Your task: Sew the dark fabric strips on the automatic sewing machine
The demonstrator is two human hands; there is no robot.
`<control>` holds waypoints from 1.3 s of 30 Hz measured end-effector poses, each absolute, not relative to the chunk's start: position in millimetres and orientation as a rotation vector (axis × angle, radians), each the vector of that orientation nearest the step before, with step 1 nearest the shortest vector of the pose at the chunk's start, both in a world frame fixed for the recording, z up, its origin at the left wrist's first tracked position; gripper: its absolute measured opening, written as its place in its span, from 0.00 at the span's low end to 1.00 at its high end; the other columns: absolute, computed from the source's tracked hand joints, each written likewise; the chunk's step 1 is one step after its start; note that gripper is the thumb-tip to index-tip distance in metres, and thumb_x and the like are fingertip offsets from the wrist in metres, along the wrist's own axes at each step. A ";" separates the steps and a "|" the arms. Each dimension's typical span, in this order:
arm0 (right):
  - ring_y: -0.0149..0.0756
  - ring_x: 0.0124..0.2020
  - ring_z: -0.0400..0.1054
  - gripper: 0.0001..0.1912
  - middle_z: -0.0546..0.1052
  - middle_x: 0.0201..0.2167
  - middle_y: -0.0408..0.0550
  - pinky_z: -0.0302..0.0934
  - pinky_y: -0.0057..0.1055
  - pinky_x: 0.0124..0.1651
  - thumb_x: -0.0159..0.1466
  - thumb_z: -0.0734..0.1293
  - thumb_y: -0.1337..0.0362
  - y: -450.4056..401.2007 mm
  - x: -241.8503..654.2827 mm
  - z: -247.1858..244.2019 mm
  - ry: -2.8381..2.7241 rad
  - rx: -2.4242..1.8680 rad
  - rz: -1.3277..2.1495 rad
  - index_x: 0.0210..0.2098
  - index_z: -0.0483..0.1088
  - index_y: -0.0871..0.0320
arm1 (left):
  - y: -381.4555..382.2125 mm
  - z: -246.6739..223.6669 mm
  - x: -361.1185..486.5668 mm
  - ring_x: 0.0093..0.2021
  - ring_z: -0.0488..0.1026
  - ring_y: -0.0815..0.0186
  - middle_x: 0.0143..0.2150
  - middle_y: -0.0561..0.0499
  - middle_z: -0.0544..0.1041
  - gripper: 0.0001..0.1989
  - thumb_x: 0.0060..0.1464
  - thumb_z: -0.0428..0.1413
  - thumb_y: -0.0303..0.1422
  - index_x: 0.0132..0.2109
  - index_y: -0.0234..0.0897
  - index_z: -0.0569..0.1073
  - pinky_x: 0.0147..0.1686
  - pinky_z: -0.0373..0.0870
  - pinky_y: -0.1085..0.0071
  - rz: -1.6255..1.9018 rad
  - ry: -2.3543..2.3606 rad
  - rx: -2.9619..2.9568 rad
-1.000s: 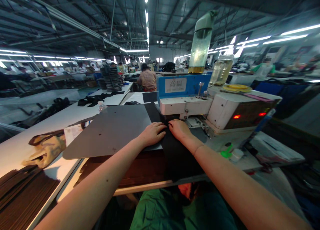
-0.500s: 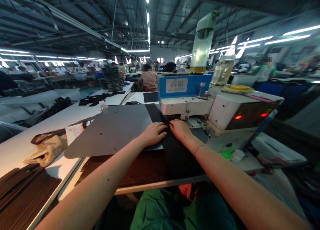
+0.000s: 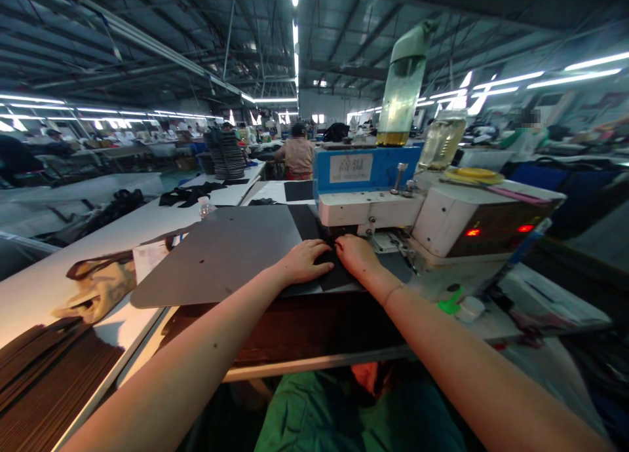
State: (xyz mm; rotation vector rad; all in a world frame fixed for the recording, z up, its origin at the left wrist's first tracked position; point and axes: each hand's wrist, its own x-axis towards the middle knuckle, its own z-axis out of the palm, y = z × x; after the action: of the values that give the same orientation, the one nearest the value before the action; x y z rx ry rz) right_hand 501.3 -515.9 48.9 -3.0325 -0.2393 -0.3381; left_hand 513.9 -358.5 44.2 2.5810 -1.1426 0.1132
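Below the white machine head (image 3: 368,209), toward its seven o'clock, pressing on black fabric (image 3: 339,278) with left hand (image 3: 307,262) and right hand (image 3: 358,254), near each other. Resting the left palm-down at ten o'clock of the cloth, thumb spread a little from the fingers, gripping nothing visible between them. Bending the right's fingers at one o'clock, close under the head; cannot tell whether pinching the cloth or only pressing, with fingertips partly hidden.

Taking the hands as clock centre: at nine, a grey plate (image 3: 230,255), reaching under the left hand, and farther out a crumpled tan cloth (image 3: 98,285); at eight, a brown stack (image 3: 54,373). Toward ten, a dark stack of pieces (image 3: 226,152); at eleven, a co-worker (image 3: 297,154). At one, a tall bottle (image 3: 401,92) above the blue housing (image 3: 363,177); at two, a jar (image 3: 445,141) and yellow disc (image 3: 474,175); at three, red lit digits (image 3: 472,232); just past three, a green object (image 3: 449,302) beside a white cap (image 3: 472,308).
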 end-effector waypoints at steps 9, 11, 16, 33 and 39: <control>0.38 0.38 0.69 0.15 0.75 0.37 0.54 0.59 0.29 0.39 0.64 0.54 0.68 -513.2 499.8 50.7 -0.230 -3.033 -0.370 0.37 0.71 0.63 | -357.0 42.6 533.8 0.53 0.63 0.61 0.52 0.44 0.67 0.17 0.52 0.47 0.29 0.50 0.34 0.67 0.56 0.57 0.66 0.113 -1.121 2.593; 0.39 0.37 0.70 0.15 0.75 0.37 0.55 0.59 0.29 0.38 0.64 0.54 0.68 -512.0 499.4 51.5 -0.226 -3.041 -0.371 0.37 0.71 0.63 | -356.0 42.2 539.1 0.53 0.63 0.62 0.51 0.44 0.67 0.17 0.52 0.46 0.28 0.49 0.34 0.68 0.56 0.58 0.66 0.119 -1.120 2.591; 0.39 0.38 0.70 0.15 0.74 0.38 0.56 0.60 0.30 0.38 0.65 0.53 0.68 -509.3 499.2 51.7 -0.222 -3.058 -0.375 0.38 0.70 0.63 | -355.6 38.6 555.0 0.52 0.64 0.63 0.50 0.46 0.69 0.17 0.50 0.46 0.26 0.48 0.35 0.69 0.56 0.58 0.68 0.156 -1.087 2.620; 0.27 0.20 0.63 0.17 0.74 0.26 0.44 0.54 0.23 0.23 0.62 0.58 0.55 -542.1 416.0 35.0 -0.171 -2.031 -0.017 0.40 0.71 0.59 | -316.2 50.4 506.2 0.42 0.65 0.62 0.39 0.47 0.69 0.07 0.52 0.50 0.33 0.38 0.35 0.69 0.46 0.63 0.65 0.171 -0.975 2.601; 0.25 0.19 0.57 0.25 0.68 0.20 0.41 0.50 0.23 0.21 0.55 0.61 0.43 -518.1 385.1 3.2 -0.097 -1.568 0.401 0.28 0.69 0.61 | -309.8 75.7 390.7 0.39 0.66 0.67 0.41 0.50 0.69 0.12 0.57 0.48 0.40 0.46 0.40 0.66 0.38 0.65 0.73 -0.339 -1.074 2.217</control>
State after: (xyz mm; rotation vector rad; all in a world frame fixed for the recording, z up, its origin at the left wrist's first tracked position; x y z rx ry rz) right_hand 385.1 -518.1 3.2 -1.5684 -0.0972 0.4008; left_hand 390.7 -309.8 75.7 2.2168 -1.0739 -0.3387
